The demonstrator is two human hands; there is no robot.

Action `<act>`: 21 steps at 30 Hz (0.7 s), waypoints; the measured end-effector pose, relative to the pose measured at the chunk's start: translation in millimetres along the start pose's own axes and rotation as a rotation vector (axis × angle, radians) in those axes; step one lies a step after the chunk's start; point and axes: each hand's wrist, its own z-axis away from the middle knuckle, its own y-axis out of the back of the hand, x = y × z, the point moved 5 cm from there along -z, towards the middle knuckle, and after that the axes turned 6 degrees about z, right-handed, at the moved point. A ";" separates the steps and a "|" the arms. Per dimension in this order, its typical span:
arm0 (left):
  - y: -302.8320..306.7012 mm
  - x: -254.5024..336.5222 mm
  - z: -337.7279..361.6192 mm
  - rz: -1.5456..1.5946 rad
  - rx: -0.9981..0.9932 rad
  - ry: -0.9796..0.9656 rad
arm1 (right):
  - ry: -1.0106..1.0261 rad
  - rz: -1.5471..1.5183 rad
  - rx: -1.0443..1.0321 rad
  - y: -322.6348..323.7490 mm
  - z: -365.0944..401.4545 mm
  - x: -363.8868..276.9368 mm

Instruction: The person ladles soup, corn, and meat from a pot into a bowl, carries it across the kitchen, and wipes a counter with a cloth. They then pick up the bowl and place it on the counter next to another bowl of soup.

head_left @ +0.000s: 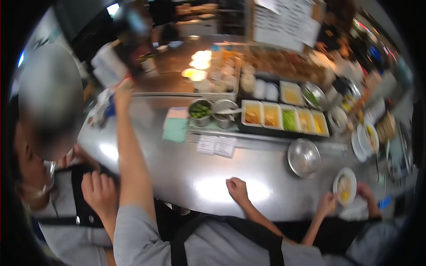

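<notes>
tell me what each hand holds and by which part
Right hand rests closed on the steel counter, nothing visible in it. Left hand is raised and too blurred to tell.

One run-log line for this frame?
left hand: outstretched over shiny steel counter, blurred | right hand: fist resting on counter

Your steel counter [177, 173] curves wide, shiny with glare; blurred blue-and-white items [104, 106] crowd its far left end
</notes>
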 end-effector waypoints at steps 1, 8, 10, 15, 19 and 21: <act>-9.5 -9.1 -8.5 0.029 -0.040 -0.108 | 0.031 0.019 0.010 -2.1 0.2 4.6; -25.8 16.7 73.2 0.266 -0.175 0.010 | 0.002 -0.034 0.005 2.0 1.2 1.5; -36.0 26.4 152.4 0.448 -0.208 -0.005 | -0.013 -0.026 0.029 3.1 -0.9 -1.1; -76.1 -11.0 356.0 0.369 -0.347 0.237 | 0.036 0.012 0.034 6.2 2.4 -3.0; -54.3 13.6 415.8 0.274 -0.194 0.003 | 0.007 0.018 -0.001 0.8 1.6 -1.6; -53.0 14.2 413.3 0.225 -0.235 0.084 | 0.056 0.037 0.016 -1.5 0.6 -3.1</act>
